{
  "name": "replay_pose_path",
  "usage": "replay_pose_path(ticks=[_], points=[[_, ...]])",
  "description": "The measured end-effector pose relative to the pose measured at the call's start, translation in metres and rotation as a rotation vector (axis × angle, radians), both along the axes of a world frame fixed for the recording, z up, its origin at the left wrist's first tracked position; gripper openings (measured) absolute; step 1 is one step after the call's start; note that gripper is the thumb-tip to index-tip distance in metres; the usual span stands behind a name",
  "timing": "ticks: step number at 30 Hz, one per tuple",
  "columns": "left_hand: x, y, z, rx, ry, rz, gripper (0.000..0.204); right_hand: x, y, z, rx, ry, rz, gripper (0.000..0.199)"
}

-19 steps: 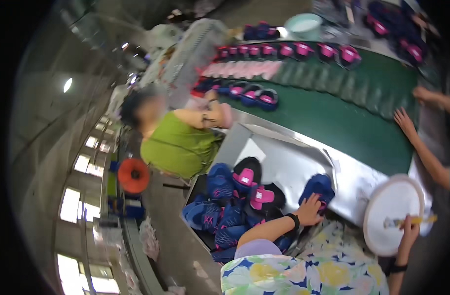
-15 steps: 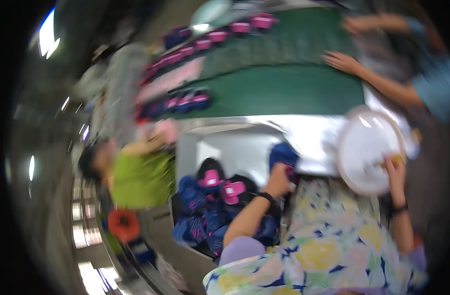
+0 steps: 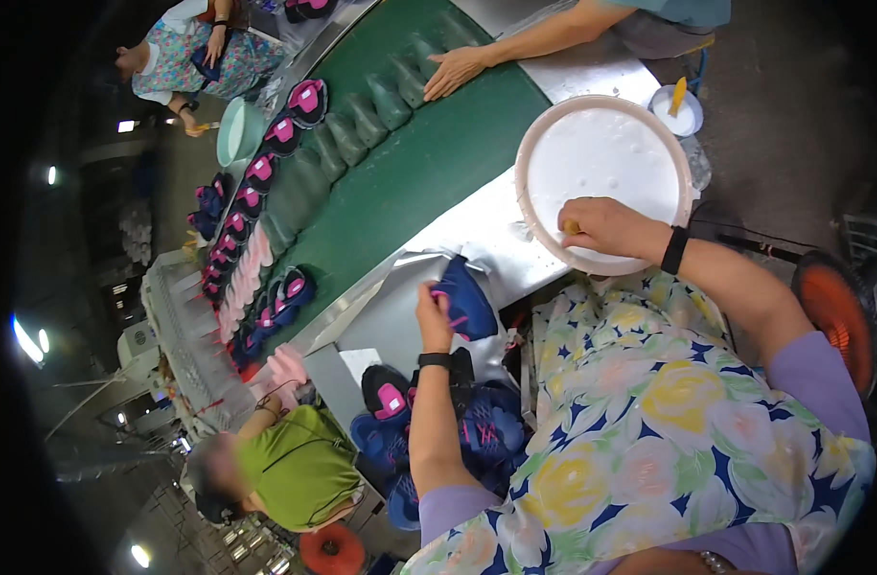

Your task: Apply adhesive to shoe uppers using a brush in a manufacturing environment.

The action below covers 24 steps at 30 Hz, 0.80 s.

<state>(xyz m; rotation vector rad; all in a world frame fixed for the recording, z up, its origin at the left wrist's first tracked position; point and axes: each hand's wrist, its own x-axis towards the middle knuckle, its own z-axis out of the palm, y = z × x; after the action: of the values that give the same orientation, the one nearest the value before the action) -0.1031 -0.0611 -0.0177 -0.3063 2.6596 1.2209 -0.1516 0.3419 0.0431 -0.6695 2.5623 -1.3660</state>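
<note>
My left hand (image 3: pixel 433 321) is closed around a dark blue shoe upper (image 3: pixel 465 299) with pink trim, held above an open grey box (image 3: pixel 362 328). Several more blue and black shoe uppers (image 3: pixel 486 422) lie heaped in that box, below my left wrist. My right hand (image 3: pixel 606 228) grips a yellow-handled brush (image 3: pixel 571 228) over the near side of a round basin (image 3: pixel 686 182) of white liquid; its working end is hidden.
A green conveyor belt (image 3: pixel 400 182) carries shoe uppers (image 3: pixel 260 172) and clear moulded pieces (image 3: pixel 347 139). A co-worker's hand (image 3: pixel 455 72) touches it. A person in green (image 3: pixel 300 465) sits at left. A small bowl (image 3: pixel 676 113) stands beyond the basin; an orange heater (image 3: pixel 834 321) is at right.
My view has turned, and the belt now slants across it. The brush hand has moved over the liquid's near side. The shoe upper stays in my left hand, now showing its side.
</note>
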Motion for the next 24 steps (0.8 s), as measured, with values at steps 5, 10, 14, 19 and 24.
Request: replay_pose_path(ticks=[5, 10, 14, 19, 24], points=[[-0.047, 0.043, 0.124, 0.961, -0.312, 0.227, 0.039, -0.025, 0.049, -0.015, 0.128, 0.166, 0.01, 0.02], [-0.071, 0.121, 0.16, 1.561, -0.755, 0.015, 0.042, -0.049, 0.067, 0.049, -0.195, -0.103, -0.198, 0.026], [-0.081, 0.129, 0.124, 1.228, -0.492, 0.053, 0.044, -0.057, 0.058, 0.086, -0.475, -0.035, -0.115, 0.028], [-0.091, 0.17, 0.14, 1.74, -0.457, -0.255, 0.057, -0.046, 0.06, 0.093, -0.338, -0.054, -0.281, 0.032], [-0.079, 0.168, 0.134, 0.52, 0.304, -0.198, 0.066, -0.03, 0.045, 0.08, -0.394, -0.025, -0.559, 0.037]])
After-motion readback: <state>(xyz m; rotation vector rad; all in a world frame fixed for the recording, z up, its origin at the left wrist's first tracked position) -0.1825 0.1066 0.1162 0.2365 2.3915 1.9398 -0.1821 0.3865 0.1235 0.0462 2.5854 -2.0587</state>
